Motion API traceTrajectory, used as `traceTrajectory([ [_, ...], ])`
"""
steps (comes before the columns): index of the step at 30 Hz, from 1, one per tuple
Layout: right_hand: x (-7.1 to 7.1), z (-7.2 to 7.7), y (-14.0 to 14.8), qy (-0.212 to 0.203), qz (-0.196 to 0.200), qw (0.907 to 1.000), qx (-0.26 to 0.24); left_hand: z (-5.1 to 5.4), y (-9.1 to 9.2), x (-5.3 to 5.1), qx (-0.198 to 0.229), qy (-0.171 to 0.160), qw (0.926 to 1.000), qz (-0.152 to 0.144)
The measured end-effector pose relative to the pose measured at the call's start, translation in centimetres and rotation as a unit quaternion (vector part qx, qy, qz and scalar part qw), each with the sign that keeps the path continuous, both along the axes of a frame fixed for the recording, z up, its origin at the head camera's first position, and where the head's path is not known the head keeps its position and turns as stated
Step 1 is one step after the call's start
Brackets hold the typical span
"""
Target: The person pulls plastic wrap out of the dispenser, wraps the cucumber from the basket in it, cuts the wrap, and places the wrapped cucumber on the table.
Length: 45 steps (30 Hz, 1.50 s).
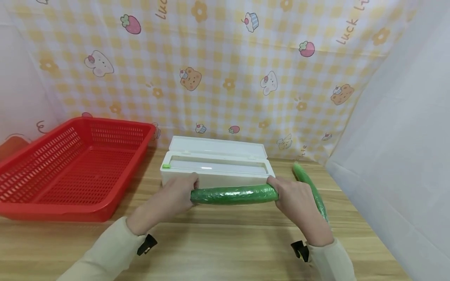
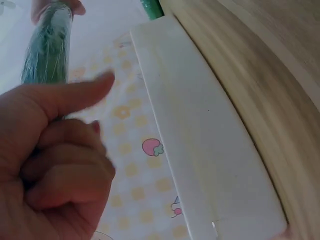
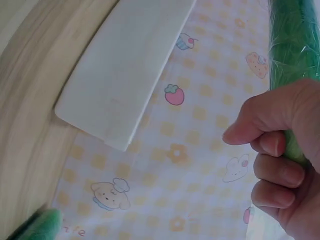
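Note:
A green cucumber (image 1: pixel 234 194) in shiny clear plastic film is held level in front of a white cling film dispenser box (image 1: pixel 218 164). My left hand (image 1: pixel 177 193) grips its left end, and my right hand (image 1: pixel 295 199) grips its right end. In the left wrist view, the left hand (image 2: pixel 60 160) has curled fingers with the thumb over the cucumber. Wrinkled film on the cucumber (image 3: pixel 295 45) shows in the right wrist view, above the curled fingers of the right hand (image 3: pixel 285 155). The dispenser's lid (image 1: pixel 218 147) stands raised, with a green slider (image 1: pixel 166 166) at its left.
A red plastic basket (image 1: pixel 102 212) with slotted walls stands to the left on the wooden table (image 1: pixel 211 249). Another cucumber (image 1: pixel 311 187) lies at the right, partly behind my right hand. A checked cloth (image 1: pixel 225 105) hangs at the back, with a white sheet (image 1: pixel 397 136) on the right.

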State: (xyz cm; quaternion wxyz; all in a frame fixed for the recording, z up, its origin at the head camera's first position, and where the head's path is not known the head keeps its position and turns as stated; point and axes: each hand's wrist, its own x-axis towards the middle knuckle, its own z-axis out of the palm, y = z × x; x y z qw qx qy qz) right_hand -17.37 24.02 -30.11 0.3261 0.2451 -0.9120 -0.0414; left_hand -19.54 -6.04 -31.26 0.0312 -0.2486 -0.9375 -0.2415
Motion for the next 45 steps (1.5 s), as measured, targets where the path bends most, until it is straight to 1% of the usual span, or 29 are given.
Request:
traceTrajectory([
  [3, -0.1, 0.0, -0.1, 0.02, 0.008, 0.9998, 0.0, 0.1, -0.2, -0.2, 0.016, -0.057, 0.9982, -0.008],
  [5, -0.1, 0.1, -0.4, 0.029, 0.012, 0.9995, -0.005, 0.0, -0.4, -0.5, 0.018, -0.075, 0.9969, -0.015],
  [6, -0.1, 0.1, -0.5, 0.029, 0.011, 0.9995, -0.008, -0.1, -0.5, -0.5, 0.016, -0.073, 0.9971, -0.014],
  [8, 0.1, 0.1, -0.9, 0.018, 0.005, 0.9997, -0.013, -0.4, -0.6, -0.7, -0.004, -0.036, 0.9993, -0.009],
  [10, 0.2, 0.2, -1.1, -0.011, -0.004, 0.9998, -0.018, -0.7, -0.8, -0.9, -0.027, 0.026, 0.9993, 0.001],
  [11, 0.3, 0.2, -1.1, -0.032, -0.01, 0.9992, -0.021, -0.8, -0.8, -0.9, -0.04, 0.065, 0.997, 0.006],
  [13, 0.5, 0.3, -1.1, -0.08, -0.021, 0.9963, -0.026, -1.1, -0.9, -1.1, -0.066, 0.147, 0.987, 0.007],
  [16, 0.7, 0.4, -1.0, -0.14, -0.02, 0.9893, -0.038, -1.2, -1.0, -1.2, -0.083, 0.23, 0.9698, 0.002],
  [18, 0.7, 0.5, -0.8, -0.164, -0.016, 0.9854, -0.044, -1.2, -0.9, -1.2, -0.084, 0.263, 0.9611, 0.0],
  [19, 0.6, 0.5, -0.7, -0.172, -0.015, 0.984, -0.045, -1.2, -0.8, -1.2, -0.083, 0.273, 0.9584, -0.001],
  [20, 0.6, 0.4, -0.6, -0.176, -0.015, 0.9831, -0.047, -1.2, -0.7, -1.1, -0.08, 0.277, 0.9576, -0.001],
  [21, 0.6, 0.4, -0.5, -0.175, -0.018, 0.9834, -0.045, -1.2, -0.6, -1.0, -0.075, 0.273, 0.9591, -0.002],
  [23, 0.5, 0.3, -0.3, -0.165, -0.027, 0.985, -0.042, -1.2, -0.4, -0.9, -0.06, 0.249, 0.9666, 0.002],
  [24, 0.5, 0.3, -0.3, -0.156, -0.032, 0.9864, -0.041, -1.2, -0.3, -0.8, -0.05, 0.226, 0.9727, 0.005],
  [26, 0.5, 0.3, -0.1, -0.134, -0.041, 0.9895, -0.036, -1.1, -0.1, -0.6, -0.02, 0.168, 0.9856, 0.013],
  [27, 0.4, 0.3, -0.1, -0.122, -0.045, 0.991, -0.033, -1.1, 0.0, -0.5, -0.004, 0.137, 0.9904, 0.019],
  [29, 0.4, 0.4, 0.0, -0.105, -0.05, 0.9929, -0.029, -1.0, 0.2, -0.4, 0.027, 0.08, 0.9959, 0.031],
  [30, 0.4, 0.5, 0.0, -0.098, -0.054, 0.9934, -0.025, -0.9, 0.2, -0.4, 0.04, 0.055, 0.997, 0.036],
  [33, 0.5, 0.7, -0.1, -0.085, -0.058, 0.9945, -0.018, -0.7, 0.2, -0.5, 0.069, 0.019, 0.9963, 0.046],
  [35, 0.5, 0.8, -0.1, -0.079, -0.059, 0.9949, -0.017, -0.5, 0.2, -0.7, 0.084, 0.003, 0.9952, 0.05],
  [38, 0.6, 0.9, -0.1, -0.069, -0.063, 0.9953, -0.024, -0.2, 0.0, -1.0, 0.103, -0.021, 0.9935, 0.042],
  [40, 0.6, 0.9, 0.0, -0.062, -0.065, 0.9955, -0.029, 0.1, -0.3, -1.0, 0.107, -0.046, 0.993, 0.019],
  [42, 0.6, 0.8, 0.0, -0.058, -0.068, 0.9955, -0.031, 0.3, -0.8, -1.1, 0.104, -0.078, 0.9914, -0.016],
  [43, 0.6, 0.8, 0.0, -0.056, -0.069, 0.9956, -0.03, 0.4, -1.1, -1.1, 0.105, -0.099, 0.9888, -0.037],
  [44, 0.6, 0.8, -0.1, -0.055, -0.069, 0.9957, -0.03, 0.5, -1.4, -1.1, 0.109, -0.121, 0.9846, -0.063],
  [45, 0.6, 0.7, -0.1, -0.055, -0.07, 0.9955, -0.03, 0.7, -1.7, -1.0, 0.12, -0.148, 0.9778, -0.088],
])
